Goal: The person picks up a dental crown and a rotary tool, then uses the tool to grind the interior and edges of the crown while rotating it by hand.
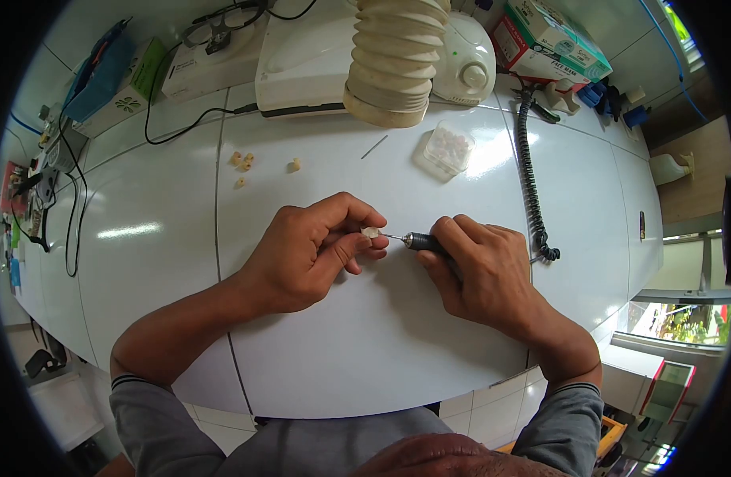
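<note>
Between the thumb and fingertips of my left hand [314, 250] is a small, pale, tooth-like piece [370, 232]. My right hand [485, 266] is closed around the dark body of a rotary handpiece [419, 242], held nearly level and pointing left. Its thin metal bur [392, 236] reaches to the right side of the pale piece, with the tip right at it. Both hands are over the middle of the white table [326, 358]. Beyond them lie several small yellowish tooth-like pieces [243, 161], one more yellowish piece [295, 164] and a thin metal rod [374, 147].
A clear plastic box [450, 149] with small pinkish bits stands beyond my right hand. At the back, a ribbed hose [397, 63] hangs before a white machine [302, 67]. A coiled black cord [530, 171] runs down the right side; face mask boxes [552, 44] stand behind it.
</note>
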The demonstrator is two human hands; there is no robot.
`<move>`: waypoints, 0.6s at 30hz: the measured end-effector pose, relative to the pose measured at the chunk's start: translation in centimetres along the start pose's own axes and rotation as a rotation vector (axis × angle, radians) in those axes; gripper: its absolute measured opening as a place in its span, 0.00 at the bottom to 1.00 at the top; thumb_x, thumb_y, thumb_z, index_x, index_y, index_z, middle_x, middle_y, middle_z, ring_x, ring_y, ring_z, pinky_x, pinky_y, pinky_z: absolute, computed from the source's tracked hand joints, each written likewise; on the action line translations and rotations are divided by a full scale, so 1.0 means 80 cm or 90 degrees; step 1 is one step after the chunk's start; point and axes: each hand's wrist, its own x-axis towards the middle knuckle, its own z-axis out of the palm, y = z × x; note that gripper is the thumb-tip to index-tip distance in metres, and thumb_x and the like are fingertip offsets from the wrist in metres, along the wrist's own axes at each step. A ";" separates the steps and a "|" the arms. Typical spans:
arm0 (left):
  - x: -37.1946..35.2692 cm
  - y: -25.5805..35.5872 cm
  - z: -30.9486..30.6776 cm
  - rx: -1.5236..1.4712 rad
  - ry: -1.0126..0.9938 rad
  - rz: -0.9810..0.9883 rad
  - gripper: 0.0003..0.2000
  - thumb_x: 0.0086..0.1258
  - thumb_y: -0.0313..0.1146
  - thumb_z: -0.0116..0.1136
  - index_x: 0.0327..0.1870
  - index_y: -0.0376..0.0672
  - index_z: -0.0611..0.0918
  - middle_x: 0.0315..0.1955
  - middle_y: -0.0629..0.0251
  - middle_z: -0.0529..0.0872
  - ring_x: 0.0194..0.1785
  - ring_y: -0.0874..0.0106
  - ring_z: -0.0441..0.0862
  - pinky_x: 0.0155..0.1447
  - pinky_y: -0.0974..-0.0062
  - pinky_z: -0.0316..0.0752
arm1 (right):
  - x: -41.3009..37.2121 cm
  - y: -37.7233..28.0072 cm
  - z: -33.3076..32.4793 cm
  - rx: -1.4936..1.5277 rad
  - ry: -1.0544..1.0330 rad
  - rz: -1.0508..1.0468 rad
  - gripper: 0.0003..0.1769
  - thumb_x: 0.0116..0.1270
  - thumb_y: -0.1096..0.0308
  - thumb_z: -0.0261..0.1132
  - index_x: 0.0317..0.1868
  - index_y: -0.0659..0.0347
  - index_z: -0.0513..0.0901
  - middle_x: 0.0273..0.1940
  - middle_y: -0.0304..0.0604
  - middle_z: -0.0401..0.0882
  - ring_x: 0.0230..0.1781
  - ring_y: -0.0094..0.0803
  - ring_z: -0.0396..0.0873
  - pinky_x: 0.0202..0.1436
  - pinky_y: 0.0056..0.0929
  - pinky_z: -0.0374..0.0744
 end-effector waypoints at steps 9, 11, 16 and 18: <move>0.002 0.000 0.001 -0.090 0.004 -0.034 0.08 0.90 0.20 0.61 0.60 0.37 0.76 0.58 0.58 0.94 0.64 0.71 0.94 0.59 0.74 0.91 | -0.001 0.001 0.001 0.007 0.003 -0.008 0.15 0.80 0.56 0.76 0.44 0.57 0.84 0.28 0.39 0.77 0.21 0.41 0.80 0.26 0.42 0.76; 0.003 0.000 0.001 -0.101 0.003 -0.051 0.08 0.89 0.21 0.63 0.59 0.38 0.76 0.58 0.57 0.94 0.64 0.70 0.94 0.59 0.74 0.91 | -0.001 0.000 0.001 0.002 0.006 -0.013 0.15 0.80 0.56 0.77 0.44 0.56 0.84 0.28 0.38 0.77 0.21 0.41 0.80 0.26 0.42 0.76; 0.002 -0.002 0.001 -0.045 0.005 -0.007 0.09 0.85 0.20 0.68 0.55 0.37 0.78 0.55 0.59 0.94 0.59 0.73 0.95 0.59 0.74 0.89 | -0.001 -0.001 0.001 -0.003 0.005 -0.014 0.15 0.80 0.55 0.77 0.43 0.56 0.84 0.28 0.38 0.77 0.21 0.40 0.80 0.27 0.41 0.77; 0.002 0.003 0.001 -0.028 0.011 -0.022 0.09 0.84 0.20 0.70 0.54 0.37 0.79 0.53 0.60 0.93 0.57 0.74 0.94 0.60 0.74 0.89 | -0.001 -0.003 0.001 -0.011 0.001 -0.012 0.15 0.80 0.55 0.77 0.43 0.56 0.84 0.28 0.37 0.77 0.21 0.39 0.80 0.27 0.40 0.77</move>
